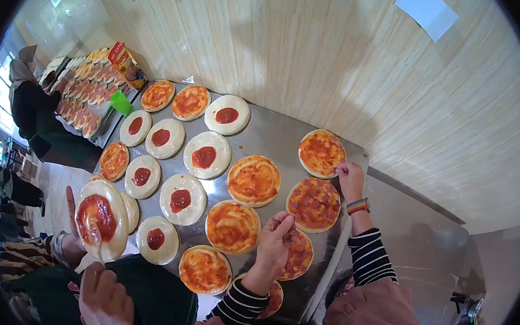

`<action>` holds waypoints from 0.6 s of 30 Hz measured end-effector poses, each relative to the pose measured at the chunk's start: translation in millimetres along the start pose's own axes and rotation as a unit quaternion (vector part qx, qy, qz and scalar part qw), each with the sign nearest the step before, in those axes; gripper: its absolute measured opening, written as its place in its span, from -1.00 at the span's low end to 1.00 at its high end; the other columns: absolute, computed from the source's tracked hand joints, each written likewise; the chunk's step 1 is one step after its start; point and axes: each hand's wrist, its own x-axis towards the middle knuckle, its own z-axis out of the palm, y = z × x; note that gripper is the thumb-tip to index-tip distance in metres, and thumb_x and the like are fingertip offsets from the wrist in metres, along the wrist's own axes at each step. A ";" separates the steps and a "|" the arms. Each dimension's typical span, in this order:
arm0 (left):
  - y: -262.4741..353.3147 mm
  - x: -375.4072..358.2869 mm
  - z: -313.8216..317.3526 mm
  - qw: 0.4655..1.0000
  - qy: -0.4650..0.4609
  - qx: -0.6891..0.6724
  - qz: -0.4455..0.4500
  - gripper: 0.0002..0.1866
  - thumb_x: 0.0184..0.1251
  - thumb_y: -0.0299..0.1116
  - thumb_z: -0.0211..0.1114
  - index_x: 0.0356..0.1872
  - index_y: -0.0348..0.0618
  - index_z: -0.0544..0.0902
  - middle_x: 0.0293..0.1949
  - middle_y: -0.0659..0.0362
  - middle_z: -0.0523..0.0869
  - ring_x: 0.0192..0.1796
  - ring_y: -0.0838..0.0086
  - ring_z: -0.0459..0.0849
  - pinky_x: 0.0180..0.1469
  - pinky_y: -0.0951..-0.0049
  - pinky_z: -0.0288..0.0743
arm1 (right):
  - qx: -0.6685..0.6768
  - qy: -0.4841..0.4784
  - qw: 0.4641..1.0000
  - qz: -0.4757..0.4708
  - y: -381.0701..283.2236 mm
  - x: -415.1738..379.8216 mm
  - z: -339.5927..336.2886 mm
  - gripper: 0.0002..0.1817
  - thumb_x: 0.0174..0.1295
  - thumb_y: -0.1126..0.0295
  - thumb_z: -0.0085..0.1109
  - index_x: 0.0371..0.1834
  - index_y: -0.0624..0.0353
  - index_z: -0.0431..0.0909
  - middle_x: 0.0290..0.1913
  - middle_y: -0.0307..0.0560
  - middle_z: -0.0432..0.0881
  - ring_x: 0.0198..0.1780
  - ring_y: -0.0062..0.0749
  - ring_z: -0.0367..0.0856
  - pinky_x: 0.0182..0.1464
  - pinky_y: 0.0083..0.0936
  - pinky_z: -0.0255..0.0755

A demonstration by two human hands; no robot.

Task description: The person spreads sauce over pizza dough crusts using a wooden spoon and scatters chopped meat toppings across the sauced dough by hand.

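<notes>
My right hand (pixel 351 181) is closed in a pinch at the edge of a sauced pizza base (pixel 321 151), with a pinkish bit of diced meat at the fingertips. A few such bits lie on that base's right side. My left hand (pixel 272 246) is closed, thumb against the fingers, over a pizza topped with diced meat (pixel 293 260); whatever it holds is hidden. Between my hands lies another pizza covered in diced meat (pixel 315 204). Sauce-spread bases (pixel 233 227) lie left of my left hand. A third topped pizza (pixel 272 301) is partly covered by my sleeve.
At left, a co-worker's hand (pixel 106 306) is near a dough round (pixel 101 221) with sauce, held up by their other hand. Several dough rounds (pixel 180 199) with sauce dabs cover the metal table (pixel 275 121). Farther back are a green cup (pixel 121 102) and another person (pixel 36 110).
</notes>
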 end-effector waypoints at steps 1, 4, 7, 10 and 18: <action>1.2 -0.6 2.8 1.000 0.022 0.005 -0.009 -0.86 0.16 -0.48 0.18 -0.26 -0.10 0.46 -0.39 0.28 0.57 -0.41 0.63 0.51 -0.41 0.67 0.35 | 0.060 0.002 0.998 0.015 -8.2 -2.2 -5.6 -0.91 -0.10 0.52 0.20 -0.51 0.29 0.54 -0.47 -0.06 0.54 -0.47 -0.39 0.50 -0.40 -0.54 0.37; -1.9 3.6 2.3 1.000 0.020 0.004 0.001 -0.86 0.16 -0.48 0.19 -0.26 -0.11 0.46 -0.35 0.27 0.59 -0.39 0.64 0.52 -0.40 0.69 0.34 | 0.249 -0.088 0.960 0.091 -52.7 -18.1 -33.2 -0.88 -0.04 0.48 0.21 -0.42 0.27 0.54 -0.42 -0.12 0.54 -0.42 -0.52 0.50 -0.38 -0.63 0.36; -7.2 6.0 1.5 1.000 -0.006 -0.016 0.017 -0.86 0.16 -0.47 0.18 -0.25 -0.14 0.47 -0.31 0.25 0.60 -0.35 0.63 0.54 -0.41 0.69 0.36 | 0.395 -0.286 0.870 0.075 -100.8 -44.1 -56.0 -0.85 0.05 0.43 0.18 -0.34 0.26 0.54 -0.39 -0.23 0.55 -0.38 -0.69 0.47 -0.34 -0.73 0.35; -9.4 4.2 3.3 1.000 -0.009 0.020 0.010 -0.87 0.17 -0.46 0.17 -0.26 -0.11 0.47 -0.35 0.28 0.58 -0.35 0.62 0.54 -0.40 0.68 0.37 | 0.328 -0.344 0.878 0.051 -119.7 -61.1 -62.4 -0.87 0.06 0.45 0.15 -0.36 0.28 0.54 -0.40 -0.23 0.55 -0.40 -0.67 0.47 -0.34 -0.71 0.36; -10.7 -2.3 -5.3 1.000 0.001 0.025 0.005 -0.87 0.17 -0.45 0.18 -0.25 -0.11 0.48 -0.37 0.30 0.56 -0.37 0.65 0.52 -0.40 0.69 0.36 | 0.324 -0.189 0.921 0.106 -70.0 -34.9 -32.6 -0.89 0.00 0.49 0.17 -0.42 0.30 0.54 -0.48 -0.15 0.57 -0.43 -0.59 0.51 -0.34 -0.68 0.38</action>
